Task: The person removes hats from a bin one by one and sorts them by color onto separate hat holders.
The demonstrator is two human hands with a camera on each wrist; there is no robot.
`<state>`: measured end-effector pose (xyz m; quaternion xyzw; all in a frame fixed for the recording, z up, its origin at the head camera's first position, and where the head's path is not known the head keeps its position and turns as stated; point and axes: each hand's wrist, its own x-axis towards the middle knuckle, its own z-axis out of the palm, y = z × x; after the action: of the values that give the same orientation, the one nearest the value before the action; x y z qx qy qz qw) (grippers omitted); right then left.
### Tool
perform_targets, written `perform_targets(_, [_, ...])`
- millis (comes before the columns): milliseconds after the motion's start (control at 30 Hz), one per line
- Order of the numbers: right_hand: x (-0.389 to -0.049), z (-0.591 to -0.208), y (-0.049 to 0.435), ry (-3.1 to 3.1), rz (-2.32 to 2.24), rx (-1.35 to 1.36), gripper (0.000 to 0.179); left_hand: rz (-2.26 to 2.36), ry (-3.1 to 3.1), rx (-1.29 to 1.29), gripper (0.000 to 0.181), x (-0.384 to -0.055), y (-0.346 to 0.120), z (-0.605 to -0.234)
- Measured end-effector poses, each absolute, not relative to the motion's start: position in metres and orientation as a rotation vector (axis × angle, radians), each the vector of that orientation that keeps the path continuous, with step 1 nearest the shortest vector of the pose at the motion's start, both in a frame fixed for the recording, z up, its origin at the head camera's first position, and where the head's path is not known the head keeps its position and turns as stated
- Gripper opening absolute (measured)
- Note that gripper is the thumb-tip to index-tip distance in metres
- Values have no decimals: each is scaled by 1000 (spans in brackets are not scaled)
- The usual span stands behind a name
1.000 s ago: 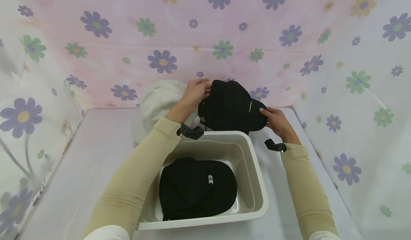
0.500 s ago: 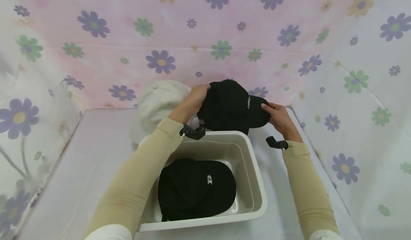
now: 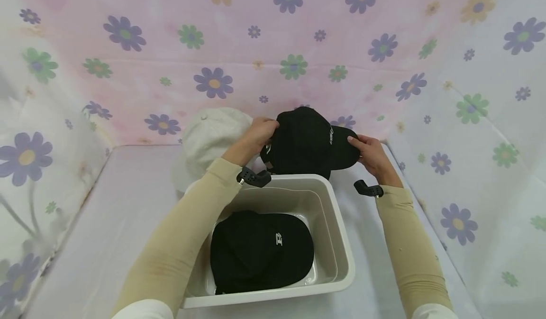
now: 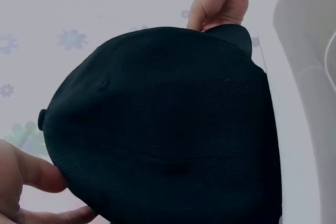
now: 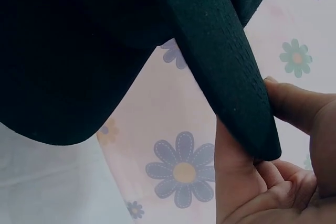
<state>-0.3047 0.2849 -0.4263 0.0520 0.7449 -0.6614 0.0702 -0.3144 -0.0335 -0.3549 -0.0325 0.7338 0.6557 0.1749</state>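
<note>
A black baseball cap (image 3: 300,141) with light lettering on its front is held between both hands behind the bin, brim to the right. My left hand (image 3: 261,133) grips the back of its crown; in the left wrist view the thumb and fingers (image 4: 44,177) lie along the crown's edge. My right hand (image 3: 372,155) pinches the brim (image 5: 231,77), thumb on one face and fingers on the other. Under the held cap, another black brim (image 5: 58,103) shows in the right wrist view, the rest of that piece mostly hidden. Behind my left forearm sits an off-white cap (image 3: 209,136).
A beige plastic bin (image 3: 341,243) stands at the front of the white-covered table (image 3: 128,186). Inside lies a black cap (image 3: 256,257) with a white emblem, brim to the right. Flower-printed cloth (image 3: 239,25) walls the back and both sides.
My left hand has settled slightly lower on the back of the held cap. The brim and my right hand have shifted a little up and to the right. The bin stays put.
</note>
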Motion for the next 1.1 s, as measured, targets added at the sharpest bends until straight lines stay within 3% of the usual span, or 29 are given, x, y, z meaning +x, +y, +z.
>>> perform_targets(200, [-303, -426, 286, 2263, -1975, 168, 65, 1932, 1937, -217, 28, -305, -28, -348])
perform_targets(400, [-303, -425, 286, 2253, -1996, 121, 64, 1905, 1772, -245, 49, -300, -23, -348])
perform_targets(633, [-301, -420, 285, 2227, -2016, 77, 63, 1940, 1783, -287, 41, -297, -24, -357])
perform_targets(933, [-302, -420, 286, 2193, -2071, 78, 64, 1916, 1994, -295, 67, -288, -24, -359])
perform_targets(1100, [-303, -418, 287, 2185, -2076, 80, 64, 2146, 1976, -359, 61, -285, -20, -361])
